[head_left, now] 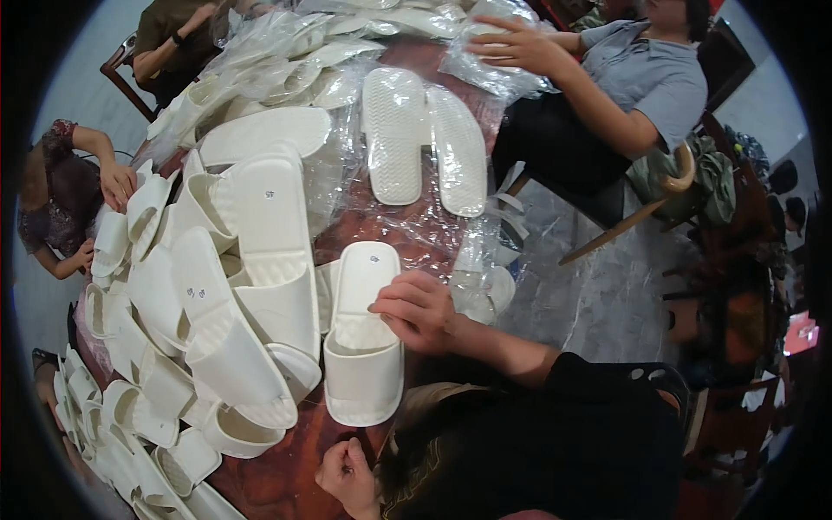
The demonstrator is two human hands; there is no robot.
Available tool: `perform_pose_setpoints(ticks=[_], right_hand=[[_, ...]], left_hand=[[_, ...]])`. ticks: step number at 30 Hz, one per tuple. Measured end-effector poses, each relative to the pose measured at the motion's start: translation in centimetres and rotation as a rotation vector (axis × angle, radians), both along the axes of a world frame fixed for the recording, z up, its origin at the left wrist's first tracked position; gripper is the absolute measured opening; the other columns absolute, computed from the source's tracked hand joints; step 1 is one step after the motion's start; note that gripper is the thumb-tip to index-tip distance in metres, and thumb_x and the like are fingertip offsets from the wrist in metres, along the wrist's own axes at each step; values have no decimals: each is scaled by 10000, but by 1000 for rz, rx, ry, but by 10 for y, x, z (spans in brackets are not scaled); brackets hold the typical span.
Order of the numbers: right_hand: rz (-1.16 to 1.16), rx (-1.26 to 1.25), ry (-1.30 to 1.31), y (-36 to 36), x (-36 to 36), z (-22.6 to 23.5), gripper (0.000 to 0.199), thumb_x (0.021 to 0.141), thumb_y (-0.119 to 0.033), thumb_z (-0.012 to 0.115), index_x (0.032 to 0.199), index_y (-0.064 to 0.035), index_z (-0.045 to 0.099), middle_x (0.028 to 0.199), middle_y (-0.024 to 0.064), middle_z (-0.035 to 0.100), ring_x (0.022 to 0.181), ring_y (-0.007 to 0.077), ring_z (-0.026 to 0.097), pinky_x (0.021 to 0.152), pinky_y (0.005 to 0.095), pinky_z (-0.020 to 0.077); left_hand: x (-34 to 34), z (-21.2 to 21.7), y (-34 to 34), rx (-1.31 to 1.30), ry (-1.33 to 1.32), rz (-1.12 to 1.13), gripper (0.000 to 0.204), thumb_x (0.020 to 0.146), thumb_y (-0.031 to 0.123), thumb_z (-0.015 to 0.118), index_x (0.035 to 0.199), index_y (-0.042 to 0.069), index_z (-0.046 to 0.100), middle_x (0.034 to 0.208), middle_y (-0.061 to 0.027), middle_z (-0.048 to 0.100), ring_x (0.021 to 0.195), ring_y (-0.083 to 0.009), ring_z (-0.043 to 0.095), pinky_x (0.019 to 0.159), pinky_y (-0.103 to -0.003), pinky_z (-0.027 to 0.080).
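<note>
- Right hand (419, 310) is resting on the white slipper (364, 342), fingers curled narrow, tips pressing on the insole just behind the strap; thumb side is hooking the slipper's right edge. Looks like a steadying pinch rather than a lift, judging by the sole lying flat on the table.
- That slipper is lying directly under and to the left of the right hand, toe end pointing toward the person, heel pointing away.
- Left hand (347, 472) is sitting well below the slipper, near the body, loosely fisted; cannot tell whether it is holding anything.
- Slipper pile (225, 295) is crowding in just left of the held slipper, soles up and overlapping, touching or nearly touching its left edge. Stacked that way they are likely nesting to save room.
- A pair of slippers, soles up (425, 143), is lying beyond the right hand on crumpled clear plastic bags (416, 225); probably laid side by side as a matched set.
- Table edge (472, 260) is running just right of the right hand; little bare wood there, and a bag is hanging over it.
- Open room: a narrow strip of bare wooden table (286, 468) between the slipper toe and the left hand. Everything to the left and beyond is covered.
- A co-worker's hand (520, 43) is pressing on bags at the far end, well apart. Another person's hand (117, 182) is working the far-left pile.
</note>
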State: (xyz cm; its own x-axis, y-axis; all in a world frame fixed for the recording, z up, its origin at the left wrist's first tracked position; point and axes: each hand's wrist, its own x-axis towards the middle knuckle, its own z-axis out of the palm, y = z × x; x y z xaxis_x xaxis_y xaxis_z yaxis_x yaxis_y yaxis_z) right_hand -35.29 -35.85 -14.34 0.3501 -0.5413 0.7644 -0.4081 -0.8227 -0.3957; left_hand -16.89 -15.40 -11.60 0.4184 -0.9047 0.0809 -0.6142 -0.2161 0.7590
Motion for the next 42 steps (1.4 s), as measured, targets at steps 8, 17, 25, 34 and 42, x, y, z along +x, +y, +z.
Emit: perform_pose_setpoints(ticks=[8,17,25,34,42], right_hand=[[12,-20,-55,3,2,1,146,718,0,631,858,-38,642,846,98,608,775,285,580,671,362,471],[-6,-80,-69,8,4,-3,78,761,-64,613,835,-52,635,850,69,614,799,252,574,692,341,479],[-12,-100,-83,9,4,-6,69,776,-65,605,835,-61,639,852,66,613,802,253,565,706,343,476],[-1,-85,-97,11,3,-8,74,788,-82,599,848,-68,639,868,62,608,827,250,558,728,345,469],[0,-99,-97,9,1,-12,79,783,-87,601,849,-62,638,868,61,613,819,249,561,726,347,468]], left_hand=[[0,-19,1,-225,42,-37,130,840,60,627,748,-19,580,562,-40,519,490,-61,428,439,-240,337],[-2,-18,4,-284,-103,-83,96,817,88,652,766,21,606,610,-121,583,492,-213,575,467,-316,422],[-8,-16,10,-338,-151,-52,110,825,126,639,748,53,610,619,-107,607,532,-278,605,487,-337,449],[-12,-17,12,-380,-233,-22,126,822,126,644,736,52,588,587,-111,587,520,-284,595,472,-347,437],[-12,-23,12,-361,-228,8,128,816,135,651,739,50,595,606,-123,589,530,-295,591,481,-353,434]])
